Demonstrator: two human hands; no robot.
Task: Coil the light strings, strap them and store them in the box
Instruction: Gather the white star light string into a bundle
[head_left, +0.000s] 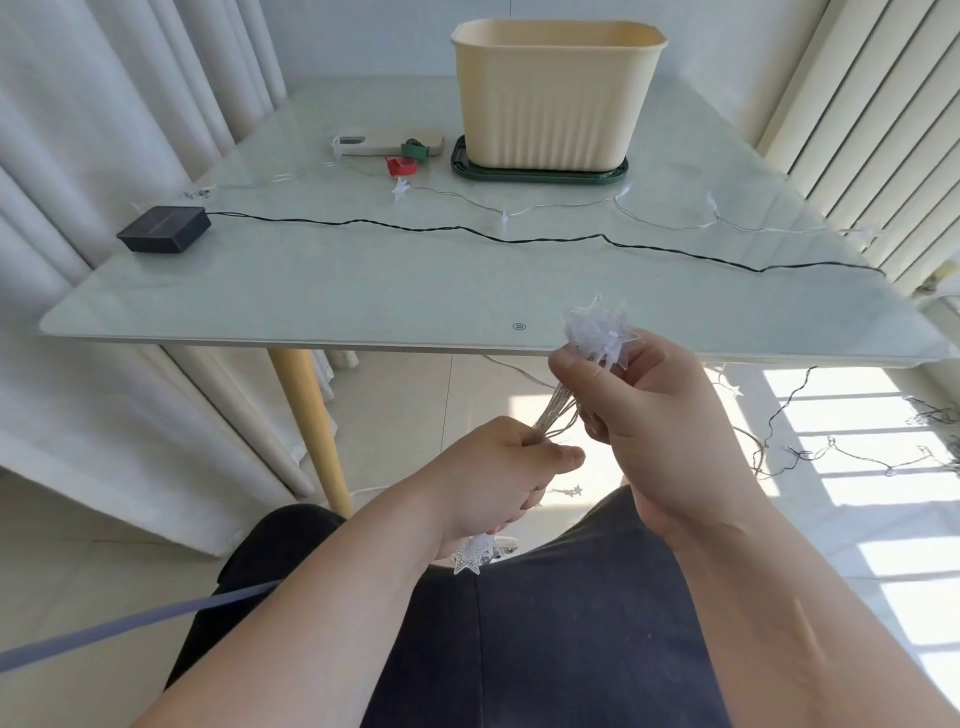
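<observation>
Two hands: both are holding one coil of light string (557, 411) in the air, just before the near edge of the table (311, 291).
Left hand (498, 473): its fingers are curling tight round the lower end of the wire bundle, and a few stars (470, 557) are hanging out under the fist.
Right hand (654, 415): thumb and fingers are closing round the upper end, where a star cluster (597, 332) is sticking up out of the grip.
Loose string: a clear length (504, 213) is lying across the table and a floor tangle (831, 452) is trailing at the right; which one is feeding the coil I cannot tell.
Step in hand: the person is probably gathering loops, with much wire waiting to come in.
Doing it well: one hand should be keeping the bundle pinched while the other is drawing in each new loop at the same length, slowly, since stars are likely to be snagging on thin wire.
Black cable (519, 239): it is running across the table to the solar unit (163, 228); dragging it risks pulling that unit off the edge.
Straps: a red strap (400, 169) and a green strap (415, 150) are lying near the box, well apart from the hands.
Box (558, 93): it is standing open at the far side on a dark green lid (540, 175); what is lying inside I cannot tell.
</observation>
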